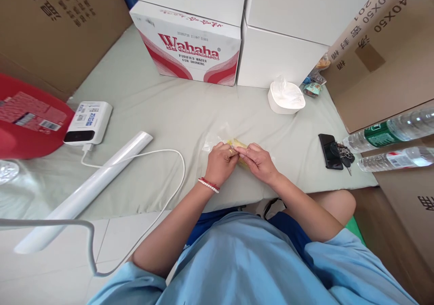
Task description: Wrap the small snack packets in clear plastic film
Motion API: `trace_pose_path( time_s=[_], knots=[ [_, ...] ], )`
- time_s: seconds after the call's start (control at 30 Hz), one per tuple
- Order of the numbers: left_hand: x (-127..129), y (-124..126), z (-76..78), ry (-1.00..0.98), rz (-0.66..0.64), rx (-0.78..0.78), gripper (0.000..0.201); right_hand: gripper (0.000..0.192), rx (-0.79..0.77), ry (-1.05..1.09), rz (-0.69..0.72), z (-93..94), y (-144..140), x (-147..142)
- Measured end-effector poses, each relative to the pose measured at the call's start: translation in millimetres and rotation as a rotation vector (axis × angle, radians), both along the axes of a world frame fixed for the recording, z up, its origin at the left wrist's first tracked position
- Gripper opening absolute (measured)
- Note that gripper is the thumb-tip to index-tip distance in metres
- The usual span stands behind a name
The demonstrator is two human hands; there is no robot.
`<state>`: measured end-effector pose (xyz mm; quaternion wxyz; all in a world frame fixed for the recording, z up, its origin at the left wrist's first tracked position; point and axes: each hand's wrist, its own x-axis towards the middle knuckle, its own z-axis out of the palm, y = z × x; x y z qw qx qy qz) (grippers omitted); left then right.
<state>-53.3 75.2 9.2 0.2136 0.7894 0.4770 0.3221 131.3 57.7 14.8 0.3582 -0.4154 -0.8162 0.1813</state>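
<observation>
Hands pinching plastic bag, near cloth edge, room both sides

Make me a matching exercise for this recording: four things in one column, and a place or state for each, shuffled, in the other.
Things
1. Phone
2. Plastic
3. Bracelets
4. White device

Places or states
A. Joined to a cable
B. On the left wrist
C. Beside the keys
D. Held by the left hand and right hand

Right pairs: 1-C, 2-D, 3-B, 4-A
</observation>
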Motion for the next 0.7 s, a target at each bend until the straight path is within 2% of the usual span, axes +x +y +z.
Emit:
trace_pose_path(
  time_s=[0.13,0.3,0.4,0.5,0.6,0.7],
  knots=[
    [0.2,0.8,-1.3,-0.138,0.007,-0.020,0.023,0.037,-0.017,0.038,0.001,-2.2,-3.0,2.4],
    [2.7,-0.7,-1.6,-0.262,0.091,-0.093,0.018,0.038,-0.043,0.040,0.018,-3.4,-1.9,5.1],
    [1.8,0.9,-4.2,-0.431,0.117,-0.216,0.013,0.038,-0.006,0.031,0.047,-3.0,0.2,5.5],
    [-4.1,6.7,-7.9,-0.653,0.159,-0.408,0.014,0.040,0.007,-0.052,0.083,-2.3,1.6,3.5],
    [-15.6,17.3,-8.6,-0.837,0.314,-0.487,0.018,0.042,-0.045,-0.190,0.109,-2.4,0.0,-1.1],
    [-27.5,30.5,-4.6,-0.831,0.500,-0.390,0.028,0.042,-0.085,-0.285,0.109,-3.8,-3.5,-6.2]
  ],
)
